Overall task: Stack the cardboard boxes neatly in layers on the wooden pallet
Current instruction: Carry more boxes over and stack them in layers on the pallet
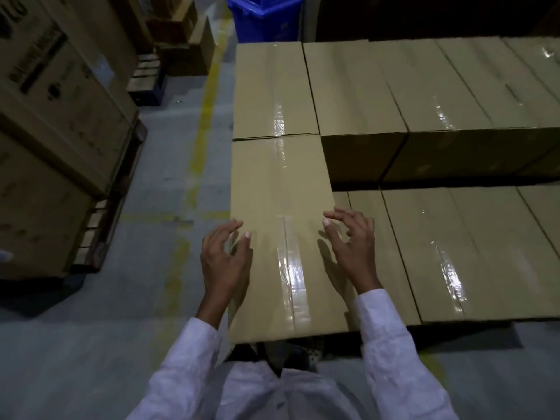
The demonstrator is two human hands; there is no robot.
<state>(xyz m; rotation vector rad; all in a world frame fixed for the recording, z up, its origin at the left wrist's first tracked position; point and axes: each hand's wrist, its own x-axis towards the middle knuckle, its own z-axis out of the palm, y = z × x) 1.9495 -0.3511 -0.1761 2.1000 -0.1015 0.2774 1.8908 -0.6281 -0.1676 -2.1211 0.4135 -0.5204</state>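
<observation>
Left hand (225,262) and right hand (353,250), seen from the head view. Both are open with fingers spread and lightly curved, and neither has a hold on anything. The left hand sits at the left edge of the near box (281,207) with its thumb over the top face. The right hand sits at the box's right edge. Whether the fingertips actually touch the cardboard cannot be told. White sleeves (194,353) cover both forearms.

The near box lies lengthwise on the upper layer at the stack's left front corner, a glossy tape strip running down its middle. A second box (272,89) lies end to end just behind it, touching. To the right of that one, the upper-layer boxes (354,86) form a back row, side by side. In front of them the lower-layer boxes (454,253) show their taped tops, 1 level down, just beside the right hand. What the stack rests on is hidden.

The floor (136,298) is grey concrete, dimly lit, with a worn yellow line (206,110) running along the stack's left side. Across that aisle stand large printed cartons (51,116) on a pallet (91,225). A blue bin (263,16) stands beyond the stack's far left corner.
</observation>
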